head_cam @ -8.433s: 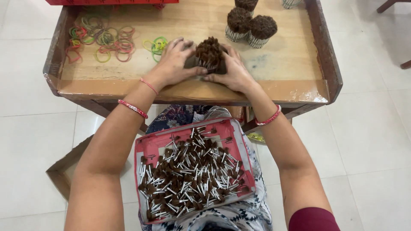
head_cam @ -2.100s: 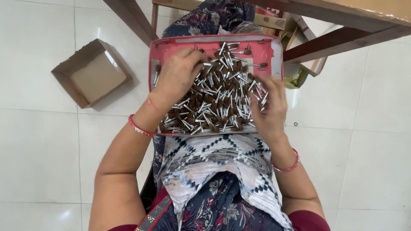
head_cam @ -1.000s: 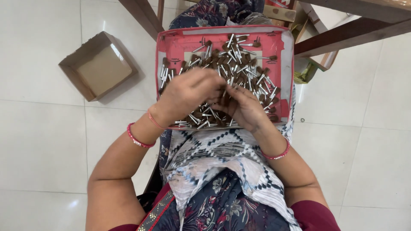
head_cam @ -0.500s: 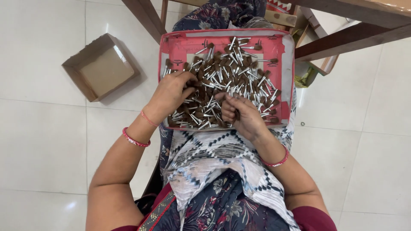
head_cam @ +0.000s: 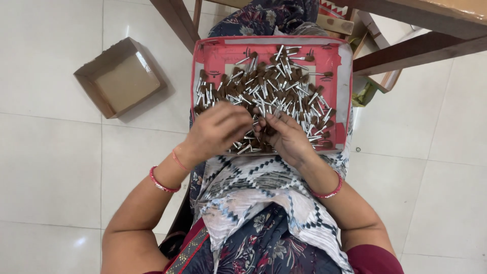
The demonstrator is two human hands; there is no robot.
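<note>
Both the left hand (head_cam: 219, 129) and right hand (head_cam: 285, 136) curl closed around brown-tipped sticks (head_cam: 264, 91) in the red tray (head_cam: 213, 56).

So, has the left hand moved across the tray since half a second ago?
Yes. The left hand went right along the tray, from its left edge toward the middle, and now meets the right hand.

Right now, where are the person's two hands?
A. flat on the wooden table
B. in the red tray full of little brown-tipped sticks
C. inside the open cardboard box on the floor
B: the left hand and right hand meet over the near edge of the red tray, among the brown-tipped sticks, while the cardboard box sits apart on the floor.
</note>
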